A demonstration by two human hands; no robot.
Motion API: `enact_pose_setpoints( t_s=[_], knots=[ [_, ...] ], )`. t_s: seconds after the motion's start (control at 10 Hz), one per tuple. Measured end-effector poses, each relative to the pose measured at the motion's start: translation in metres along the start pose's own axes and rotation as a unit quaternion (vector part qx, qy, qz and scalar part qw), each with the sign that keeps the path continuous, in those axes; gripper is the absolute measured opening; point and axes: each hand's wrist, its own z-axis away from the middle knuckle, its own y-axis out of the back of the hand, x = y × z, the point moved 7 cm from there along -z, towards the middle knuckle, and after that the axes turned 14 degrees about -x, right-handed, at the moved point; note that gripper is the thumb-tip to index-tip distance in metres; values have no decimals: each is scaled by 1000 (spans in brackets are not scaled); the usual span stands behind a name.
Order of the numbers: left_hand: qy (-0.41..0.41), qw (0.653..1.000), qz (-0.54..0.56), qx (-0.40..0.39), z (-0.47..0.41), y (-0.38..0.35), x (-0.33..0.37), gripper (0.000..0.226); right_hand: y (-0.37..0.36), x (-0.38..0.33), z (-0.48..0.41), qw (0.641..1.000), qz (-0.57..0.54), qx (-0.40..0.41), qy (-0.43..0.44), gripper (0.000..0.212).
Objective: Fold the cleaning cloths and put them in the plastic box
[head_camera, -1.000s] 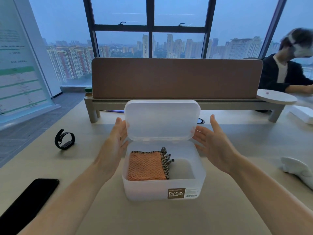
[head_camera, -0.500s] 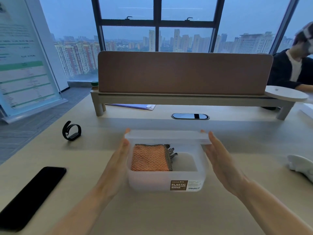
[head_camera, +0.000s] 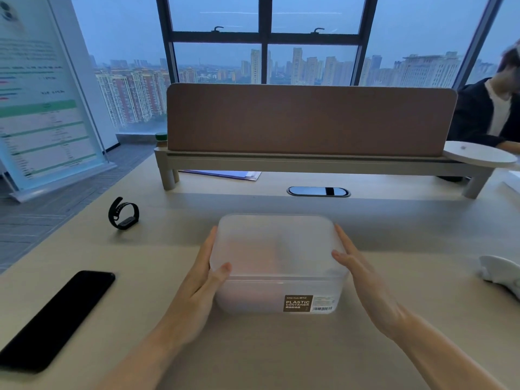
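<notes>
**Lid down on the plastic box, both hands at its sides**

Plastic box sits on the table, centre foreground, label facing the camera. Its lid lies flat across the top. Walls and lid are frosted; a faint orange-pink blur shows through on the left half of the box, presumably the folded cleaning cloth, detail not readable.

Left hand: palm flat against the box's left side, fingers running along the wall toward the far corner, thumb hooked over the near left edge of the lid. Grip is open-handed, pressed on the box rather than wrapped round it.

Right hand: mirrors it on the right side, fingers straight along the wall, thumb resting on the lid's right edge. Grip likewise flat and open, touching box and lid.

Around it: black phone face-down at near left, well apart from the box. Black wristband standing on edge, farther left. White crumpled item at the right edge of the table. Oval cable port beyond the box, then a brown divider panel on a raised shelf. Another person seated at far right behind the divider.
</notes>
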Motion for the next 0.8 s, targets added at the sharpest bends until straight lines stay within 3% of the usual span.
enact_pose_setpoints(
  t_s=[0.1,0.2,0.3,0.4,0.7,0.8],
  knots=[
    [1,997,-75,17,-7,7,13,62,5,-12,3,993,108,40,-24,63],
    [-16,954,-299,-6,-23,4,40,72,-17,-46,-1,935,353,10,31,66],
    [-9,851,-513,-109,-39,-24,52,74,-50,-54,-11,815,572,-81,53,68],
    [66,825,-537,-164,-46,-30,39,72,-56,-43,-16,775,618,-129,-15,72],
    [101,817,-534,-192,-50,-32,31,69,-60,-43,-15,789,595,-142,-47,85],
    [94,827,-517,-198,-43,-36,38,70,-59,-47,-7,809,566,-151,-61,79]
  ],
)
